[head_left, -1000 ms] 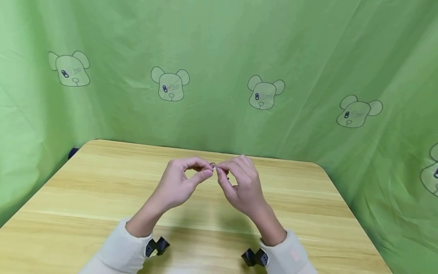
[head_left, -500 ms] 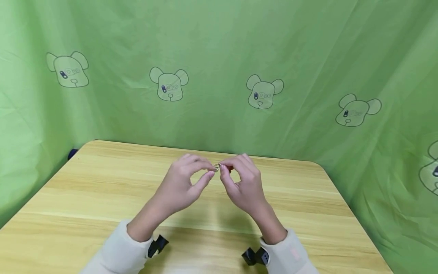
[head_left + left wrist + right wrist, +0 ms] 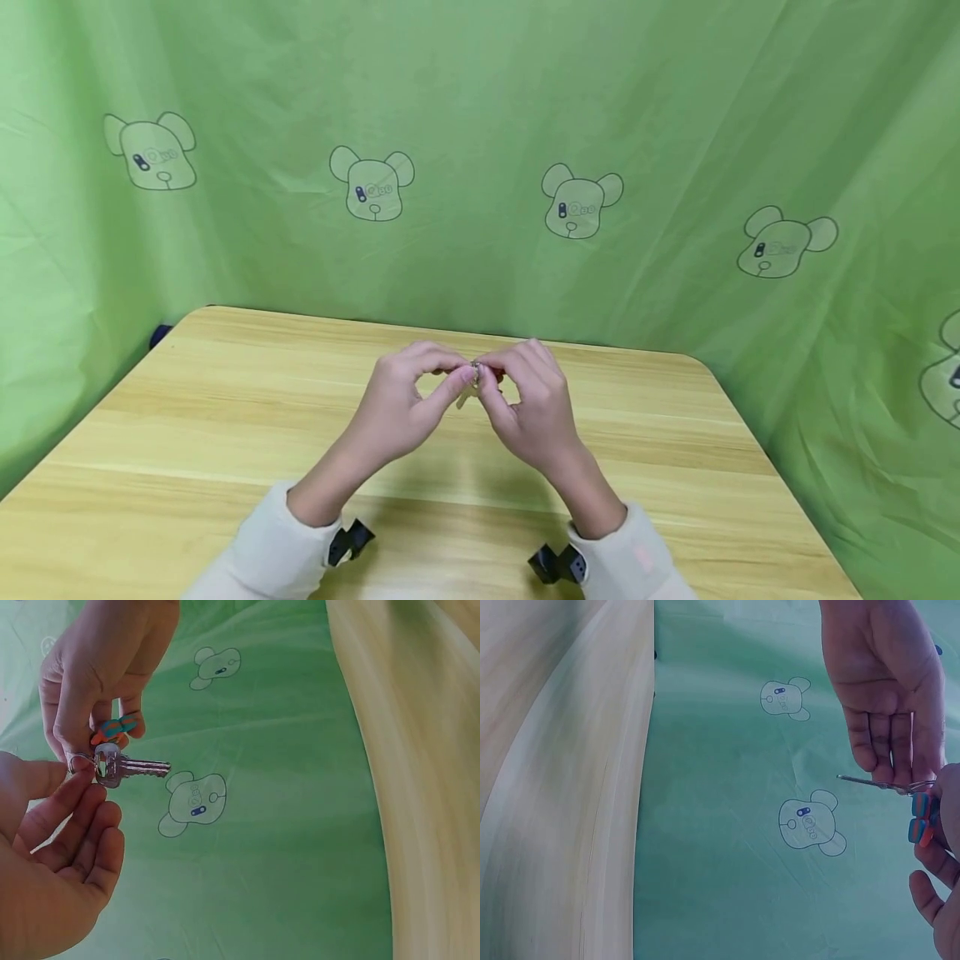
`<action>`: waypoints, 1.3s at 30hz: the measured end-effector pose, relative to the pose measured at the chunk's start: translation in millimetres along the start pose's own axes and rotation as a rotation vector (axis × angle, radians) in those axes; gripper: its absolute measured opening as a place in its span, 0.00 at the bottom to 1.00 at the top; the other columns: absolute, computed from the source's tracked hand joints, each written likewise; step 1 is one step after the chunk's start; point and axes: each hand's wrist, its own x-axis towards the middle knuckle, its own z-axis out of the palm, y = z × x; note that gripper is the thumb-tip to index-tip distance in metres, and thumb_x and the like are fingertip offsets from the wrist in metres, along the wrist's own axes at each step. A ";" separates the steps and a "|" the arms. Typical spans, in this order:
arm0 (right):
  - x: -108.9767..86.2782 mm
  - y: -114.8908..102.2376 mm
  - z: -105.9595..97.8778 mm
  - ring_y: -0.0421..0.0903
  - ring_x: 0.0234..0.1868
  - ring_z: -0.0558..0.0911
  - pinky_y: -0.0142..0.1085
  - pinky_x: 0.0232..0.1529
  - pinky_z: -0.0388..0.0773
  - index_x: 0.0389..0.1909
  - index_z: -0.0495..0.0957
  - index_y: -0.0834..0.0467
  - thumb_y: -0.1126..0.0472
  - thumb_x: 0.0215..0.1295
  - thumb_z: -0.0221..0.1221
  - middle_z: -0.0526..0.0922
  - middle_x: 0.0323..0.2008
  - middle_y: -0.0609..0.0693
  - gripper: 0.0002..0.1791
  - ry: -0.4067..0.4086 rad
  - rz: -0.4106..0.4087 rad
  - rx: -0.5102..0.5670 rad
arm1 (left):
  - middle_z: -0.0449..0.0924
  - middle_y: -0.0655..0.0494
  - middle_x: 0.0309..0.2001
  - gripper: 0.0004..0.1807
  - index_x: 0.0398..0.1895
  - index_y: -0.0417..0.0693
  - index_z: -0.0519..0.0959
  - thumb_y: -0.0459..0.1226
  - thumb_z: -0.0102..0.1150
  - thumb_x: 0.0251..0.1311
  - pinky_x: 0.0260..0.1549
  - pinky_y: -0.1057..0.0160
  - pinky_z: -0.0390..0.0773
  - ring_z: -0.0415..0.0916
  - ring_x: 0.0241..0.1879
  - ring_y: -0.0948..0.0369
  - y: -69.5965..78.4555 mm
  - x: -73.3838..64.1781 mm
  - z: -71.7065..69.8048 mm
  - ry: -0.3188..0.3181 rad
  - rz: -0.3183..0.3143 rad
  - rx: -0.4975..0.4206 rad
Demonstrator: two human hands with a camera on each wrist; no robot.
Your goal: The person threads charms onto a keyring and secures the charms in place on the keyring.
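Note:
Both hands meet above the table, fingertips close together around a small key ring [image 3: 80, 760]. My left hand [image 3: 397, 402] pinches the ring between thumb and forefinger. On the other side, my right hand [image 3: 534, 402] pinches it too, thumb against forefinger. A silver key [image 3: 136, 766] hangs from the ring; in the head view its blade slants down and left below the fingertips. Beside the key, a small orange and teal charm [image 3: 922, 817] sits by the right hand's fingers. The fingertips hide part of the ring.
The wood-grain table [image 3: 225, 417] has rounded far corners. A green curtain [image 3: 480, 100] printed with bear faces hangs behind it and along the sides. Black wrist cameras protrude from the pale sleeves [image 3: 258, 542].
The fingertips have drawn together, and the ring that showed between them is now mostly covered. The key's blade has come into sight below the hands.

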 end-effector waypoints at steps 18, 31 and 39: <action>-1.1 -1.5 2.7 0.48 0.29 0.76 0.40 0.33 0.73 0.33 0.82 0.62 0.66 0.67 0.59 0.82 0.27 0.51 0.05 0.022 -0.021 -0.055 | 0.84 0.59 0.35 0.03 0.35 0.45 0.85 0.31 0.64 0.66 0.46 0.58 0.82 0.81 0.41 0.62 4.0 0.2 -2.3 -0.038 -0.063 0.003; -2.8 0.8 1.0 0.47 0.31 0.78 0.33 0.36 0.74 0.32 0.82 0.62 0.69 0.65 0.60 0.82 0.27 0.51 0.04 0.030 0.090 0.045 | 0.83 0.56 0.38 0.02 0.38 0.42 0.82 0.31 0.60 0.69 0.45 0.58 0.82 0.79 0.41 0.62 0.2 1.3 -4.4 -0.005 0.119 -0.013; -1.8 -4.7 -3.9 0.42 0.32 0.80 0.35 0.34 0.80 0.35 0.84 0.59 0.72 0.66 0.62 0.82 0.26 0.43 0.06 -0.142 0.203 0.211 | 0.84 0.54 0.39 0.02 0.38 0.40 0.82 0.28 0.60 0.68 0.45 0.60 0.82 0.80 0.41 0.60 -3.2 2.0 -5.9 0.042 0.138 -0.058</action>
